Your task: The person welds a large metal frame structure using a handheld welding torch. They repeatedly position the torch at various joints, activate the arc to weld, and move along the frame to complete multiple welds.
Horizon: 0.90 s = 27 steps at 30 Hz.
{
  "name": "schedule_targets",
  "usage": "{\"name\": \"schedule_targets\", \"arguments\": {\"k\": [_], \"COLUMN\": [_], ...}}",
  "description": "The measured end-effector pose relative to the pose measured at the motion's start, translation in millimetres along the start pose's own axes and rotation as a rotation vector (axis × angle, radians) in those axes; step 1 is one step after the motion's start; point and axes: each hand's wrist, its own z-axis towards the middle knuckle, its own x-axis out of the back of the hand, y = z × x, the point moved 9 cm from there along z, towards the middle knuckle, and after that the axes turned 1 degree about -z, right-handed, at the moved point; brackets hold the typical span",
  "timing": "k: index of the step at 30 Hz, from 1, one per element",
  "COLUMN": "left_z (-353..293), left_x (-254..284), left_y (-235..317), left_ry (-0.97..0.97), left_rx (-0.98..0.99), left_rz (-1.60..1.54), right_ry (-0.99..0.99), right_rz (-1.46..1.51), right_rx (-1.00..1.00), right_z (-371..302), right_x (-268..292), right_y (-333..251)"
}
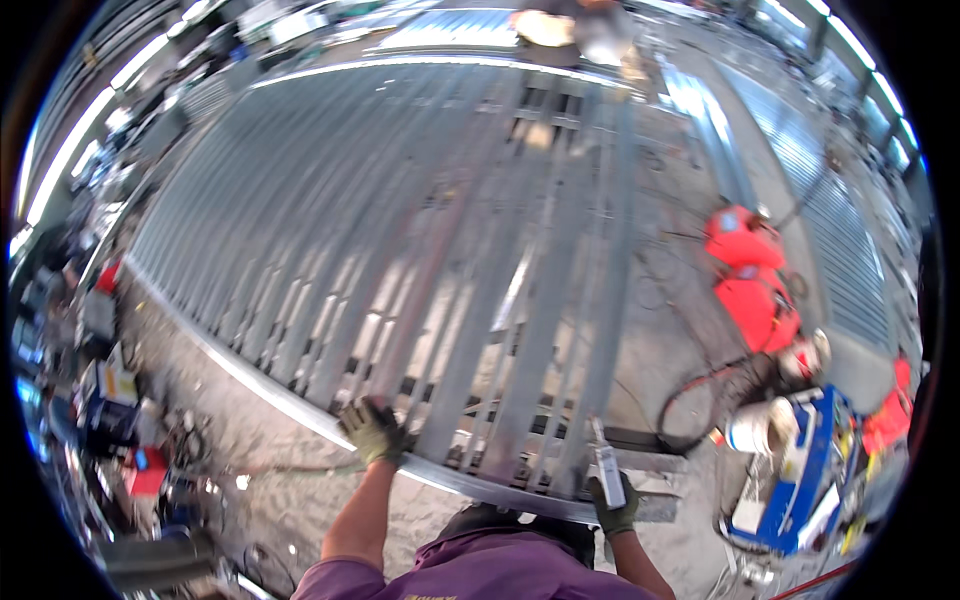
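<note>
A large panel of long grey metal slats (400, 200) stretches out before me, bordered on the near side by a pale metal rail (240, 370). My left hand (375, 430), in a dark work glove, rests on this rail and the slat ends with fingers apart, holding nothing. Further right, at the panel's near right corner, my gloved right hand (617, 507) is closed around a light grey, boxy hand tool (608, 470) with a thin tip pointing away from me. The tool's exact kind is unclear. Gaps between several slats show the floor beneath.
Two red-orange covered objects (750, 270) lie at the right, near dark cables (690, 400). A white bucket (760, 428) stands beside a blue box-like unit (800, 480). More ribbed metal (830, 220) lies far right. Tools and boxes (110, 390) crowd the left.
</note>
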Motion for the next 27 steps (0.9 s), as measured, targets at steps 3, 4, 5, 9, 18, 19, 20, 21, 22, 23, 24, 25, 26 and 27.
{"name": "schedule_targets", "arguments": {"k": [3,4,5,9,18,19,20,21,22,23,24,25,26,27], "left_z": [0,-1,-1,-1,0,1,1,0,0,0,0,0,-1,-1], "left_x": [-14,-9,-3,-3,-1,-2,-1,1,2,3,4,4,2,-2], "left_y": [-2,-3,0,4,1,2,2,1,3,4,6,7,6,4], "left_ry": [-0.023,-0.045,-0.065,-0.085,-0.084,-0.086,-0.081,-0.074,-0.07,-0.077,-0.084,-0.091,-0.086,-0.082], "left_rx": [0.013,0.041,0.044,0.039,0.03,0.026,0.024,0.029,0.027,0.029,0.031,0.032,0.027,0.023], "left_rz": [0.057,0.069,0.068,0.091,0.104,0.102,0.105,0.108,0.109,0.115,0.121,0.128,0.135,0.141], "right_ry": [0.007,0.011,0.005,0.023,-0.01,-0.007,-0.004,-0.015,-0.021,-0.027,-0.009,0.011,0.03,0.025], "right_rz": [-0.098,-0.122,-0.133,-0.118,-0.056,-0.065,-0.074,-0.057,-0.041,-0.025,-0.006,0.014,0.034,0.009], "right_rx": [0.009,0.02,0.015,-0.003,-0.028,-0.046,-0.064,-0.068,-0.076,-0.084,-0.066,-0.048,-0.03,-0.028], "right_z": [0,-1,-3,-8,-10,-10,-10,-8,-7,-7,-7,-7,-8,-11], "right_x": [4,5,5,-1,-2,-1,0,-1,-1,0,-1,-3,-4,-4], "right_y": [2,-3,-4,14,3,2,1,-2,-5,-6,2,8,13,20]}}
